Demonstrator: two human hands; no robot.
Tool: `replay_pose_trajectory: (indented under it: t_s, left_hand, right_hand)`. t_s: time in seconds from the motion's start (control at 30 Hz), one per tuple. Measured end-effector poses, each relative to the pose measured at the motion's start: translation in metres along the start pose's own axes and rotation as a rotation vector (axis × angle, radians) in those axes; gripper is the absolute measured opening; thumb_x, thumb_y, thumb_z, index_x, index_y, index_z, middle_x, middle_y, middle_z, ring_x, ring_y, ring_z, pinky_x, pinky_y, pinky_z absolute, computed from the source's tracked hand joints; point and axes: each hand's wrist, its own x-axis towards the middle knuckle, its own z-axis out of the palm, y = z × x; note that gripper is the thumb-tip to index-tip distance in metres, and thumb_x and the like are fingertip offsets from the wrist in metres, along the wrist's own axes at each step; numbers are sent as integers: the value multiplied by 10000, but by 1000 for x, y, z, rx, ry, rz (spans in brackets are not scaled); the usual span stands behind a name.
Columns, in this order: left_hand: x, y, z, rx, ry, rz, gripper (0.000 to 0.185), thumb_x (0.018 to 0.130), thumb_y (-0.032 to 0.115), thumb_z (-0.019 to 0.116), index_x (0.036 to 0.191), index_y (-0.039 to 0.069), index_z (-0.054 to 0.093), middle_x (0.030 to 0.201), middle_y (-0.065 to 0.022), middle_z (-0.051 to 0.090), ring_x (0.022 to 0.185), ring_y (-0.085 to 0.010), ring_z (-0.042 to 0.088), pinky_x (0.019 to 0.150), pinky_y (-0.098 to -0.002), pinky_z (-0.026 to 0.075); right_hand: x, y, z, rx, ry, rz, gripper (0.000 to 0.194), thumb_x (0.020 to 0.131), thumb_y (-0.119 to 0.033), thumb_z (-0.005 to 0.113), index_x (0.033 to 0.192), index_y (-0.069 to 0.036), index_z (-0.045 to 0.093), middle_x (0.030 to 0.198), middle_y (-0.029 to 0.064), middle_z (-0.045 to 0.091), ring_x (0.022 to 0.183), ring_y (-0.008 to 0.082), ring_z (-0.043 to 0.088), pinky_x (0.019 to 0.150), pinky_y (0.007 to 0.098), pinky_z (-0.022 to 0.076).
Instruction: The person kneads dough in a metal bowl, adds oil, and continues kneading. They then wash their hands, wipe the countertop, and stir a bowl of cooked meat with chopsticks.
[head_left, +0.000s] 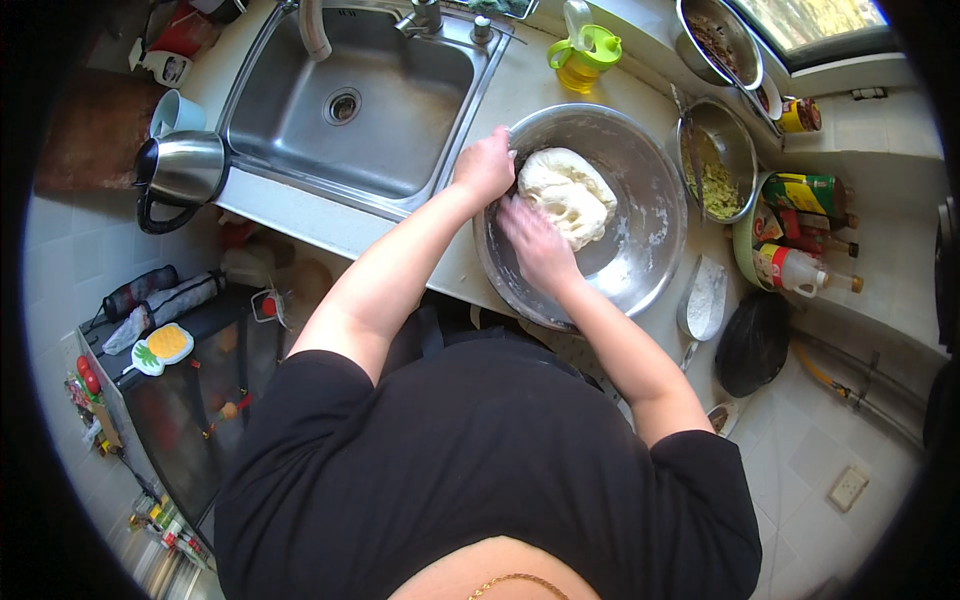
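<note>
A lump of pale dough (566, 196) lies in a wide stainless steel bowl (645, 270), dented by finger marks on its near side. My left hand (486, 166) grips the bowl's left rim. Inside the bowl, my right hand (538, 244) is blurred by motion, fingers extended beside the dough's lower left edge. Whether its fingertips touch the dough or the bowl wall is unclear. Dried dough or flour residue streaks the bowl's inner wall.
Left of the bowl is a steel sink (405, 127), with an electric kettle (187, 166) beyond it. An oil pot (586, 60) stands behind the bowl. To the right are a bowl of chopped greens (720, 187), a floury scoop (705, 300) and a basket of bottles (744, 244).
</note>
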Motion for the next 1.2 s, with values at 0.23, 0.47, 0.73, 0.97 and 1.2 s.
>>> replay_pose_trajectory:
  t_s: [0.23,0.47,0.73,0.97,1.2]
  left_hand:
    - [0,-3,0,-3,20,30,252,852,162,591,1030,7,504,815,-250,647,789,-438,631,716,-521,500]
    - [0,-1,1,23,48,29,248,833,150,591,1021,6,517,804,-250,651,772,-426,642,714,-511,511]
    - [1,-2,3,-8,26,14,309,860,155,590,1110,-2,497,862,-247,643,810,-442,623,728,-518,496]
    - [0,0,6,52,83,17,297,850,157,597,1084,5,498,797,-240,647,771,-425,638,700,-515,506]
    - [1,-1,2,89,22,23,393,868,183,588,1185,-22,478,879,-266,638,828,-443,620,736,-514,496]
  right_hand:
    - [0,-17,11,228,31,349,580,880,-239,557,1388,-16,388,1487,146,327,1326,290,380,1079,394,318]
    - [-8,-1,5,182,-105,184,535,911,-255,523,1383,-32,404,1480,120,347,1373,255,313,1099,375,299]
    - [-25,24,-66,238,29,361,544,920,-264,520,1401,-50,385,1501,118,315,1391,255,288,1117,419,257]
    - [-25,-7,-35,-17,-102,657,721,908,-377,524,1445,27,262,1551,196,130,1443,310,122,1168,440,124]
    - [33,13,-27,-21,-13,499,634,932,-482,445,1468,-173,310,1564,38,194,1439,245,171,1133,591,61]
